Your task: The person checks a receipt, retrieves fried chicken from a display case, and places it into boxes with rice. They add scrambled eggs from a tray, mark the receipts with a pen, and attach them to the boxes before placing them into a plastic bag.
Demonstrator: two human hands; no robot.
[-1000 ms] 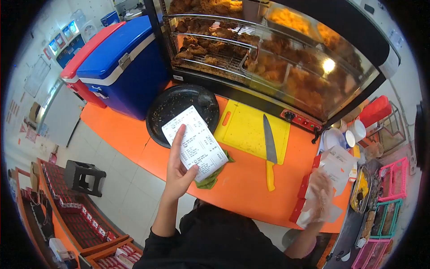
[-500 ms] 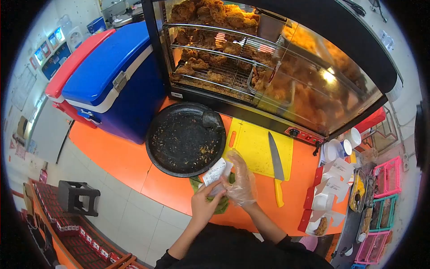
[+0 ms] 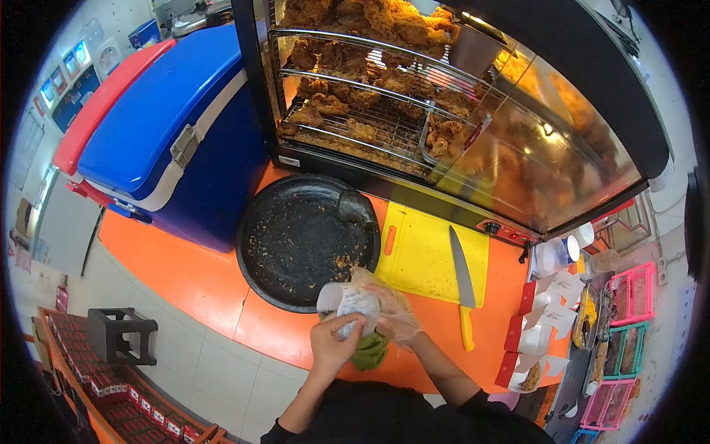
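A white printed paper receipt [image 3: 359, 302], with its far end curled over, is in front of me by the near rim of the black round stone plate [image 3: 296, 244]. My left hand [image 3: 333, 340] is bare and pinches the receipt's near edge between thumb and fingers. My right hand [image 3: 396, 314], in a clear plastic glove, closes on the receipt's right side, its fingers partly behind the paper. Below both hands lies a crumpled green cloth [image 3: 370, 353], partly covered. Crumbs are scattered over the plate.
A yellow cutting board [image 3: 414, 248] bears a yellow-handled knife [image 3: 461, 266]. Behind stands a glass warming cabinet [image 3: 444, 170] of fried chicken. A blue cooler box [image 3: 214, 170] is at left; open food boxes [image 3: 529, 337] line the right edge of the orange counter [image 3: 177, 259].
The receipt has turned and its far end now curls over. My hands have shifted slightly, and more of the green cloth shows below them. The view has moved a little.
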